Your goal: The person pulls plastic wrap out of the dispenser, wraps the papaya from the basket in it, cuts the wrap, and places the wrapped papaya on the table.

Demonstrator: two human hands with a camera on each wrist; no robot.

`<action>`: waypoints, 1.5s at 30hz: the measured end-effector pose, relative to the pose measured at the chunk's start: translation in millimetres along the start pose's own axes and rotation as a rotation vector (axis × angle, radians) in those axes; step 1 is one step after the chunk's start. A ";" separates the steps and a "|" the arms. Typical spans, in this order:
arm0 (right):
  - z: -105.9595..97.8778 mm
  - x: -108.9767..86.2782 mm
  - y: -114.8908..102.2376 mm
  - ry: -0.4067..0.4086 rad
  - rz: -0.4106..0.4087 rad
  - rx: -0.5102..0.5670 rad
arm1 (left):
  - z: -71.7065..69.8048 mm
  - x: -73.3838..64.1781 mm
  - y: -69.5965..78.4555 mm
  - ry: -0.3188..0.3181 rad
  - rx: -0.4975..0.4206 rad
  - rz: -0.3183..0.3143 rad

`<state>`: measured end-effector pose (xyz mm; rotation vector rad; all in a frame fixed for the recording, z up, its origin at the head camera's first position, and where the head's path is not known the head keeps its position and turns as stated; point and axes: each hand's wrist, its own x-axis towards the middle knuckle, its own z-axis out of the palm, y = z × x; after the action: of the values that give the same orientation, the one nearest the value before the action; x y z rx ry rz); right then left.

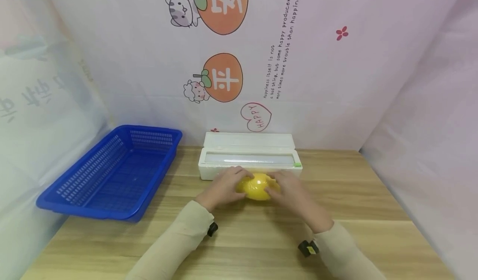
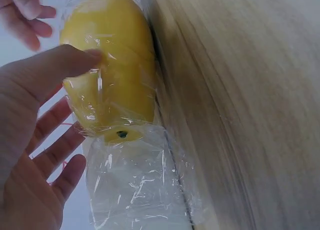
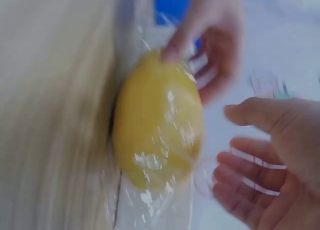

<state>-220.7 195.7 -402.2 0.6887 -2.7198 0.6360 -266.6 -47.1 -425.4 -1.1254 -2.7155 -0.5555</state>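
Note:
A yellow oval fruit [image 1: 258, 187], wrapped in clear plastic film [image 2: 137, 182], lies in front of the white box. One end shows a small dark green stem spot in the left wrist view, where loose film trails past it. My left hand [image 1: 224, 188] holds the fruit, its thumb pressed on the wrapped skin and its fingers reaching round the far side. Close to the fruit's right end is my right hand [image 1: 293, 193]. In the right wrist view its thumb and fingers [image 3: 240, 187] are spread and loosely bent, apart from the fruit.
Right behind the fruit stands the long white cling film box [image 1: 207, 171], lid raised, with a roll inside and a green tab at its right end. A blue mesh basket [image 1: 151, 188] sits at the left on the wooden table [image 1: 358, 242]. Printed cloth [image 1: 317, 76] hangs around the back and sides.

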 end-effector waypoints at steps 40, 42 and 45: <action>2.3 5.8 45.1 0.212 0.205 0.349 | 12.2 -7.6 -21.9 0.105 -0.289 -0.055; -3.1 7.2 53.6 0.257 0.219 0.313 | 12.5 -7.5 -21.4 0.108 -0.276 -0.056; -7.3 9.7 71.3 0.277 0.243 0.278 | 13.1 -7.4 -21.5 0.102 -0.259 -0.057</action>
<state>-263.7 251.8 -417.3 0.2980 -2.4979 1.0932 -276.5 -60.7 -445.5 -1.0428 -2.6501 -0.9684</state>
